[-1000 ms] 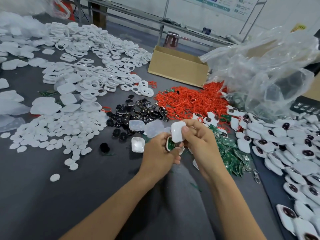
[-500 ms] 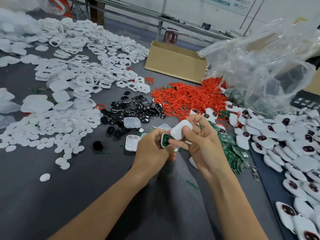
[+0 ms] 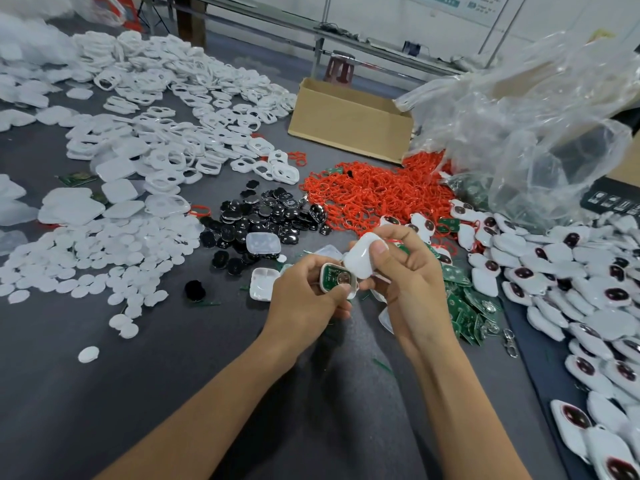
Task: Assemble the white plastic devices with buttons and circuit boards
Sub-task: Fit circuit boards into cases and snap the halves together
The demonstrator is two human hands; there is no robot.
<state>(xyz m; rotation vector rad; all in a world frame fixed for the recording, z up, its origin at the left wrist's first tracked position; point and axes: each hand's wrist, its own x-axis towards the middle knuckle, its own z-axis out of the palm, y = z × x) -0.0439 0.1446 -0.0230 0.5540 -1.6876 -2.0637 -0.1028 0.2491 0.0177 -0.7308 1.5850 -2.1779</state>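
My left hand grips a white shell half with a green circuit board and coin cell seated in it, face up. My right hand pinches a white cover between thumb and fingers, tilted, its lower edge touching the top right of the board-filled shell. Both hands are held just above the grey table, in the middle of the view. A pile of loose green circuit boards lies just right of my right hand. Black buttons are heaped beyond my left hand.
Finished white devices with dark centres cover the right side. Red rings are piled behind, beside a cardboard box and a clear plastic bag. White frames and white discs fill the left. Empty white shells lie near my left hand.
The white cover in my right hand has come down and tilted against the board-filled shell in my left hand. Both hands stayed close together.
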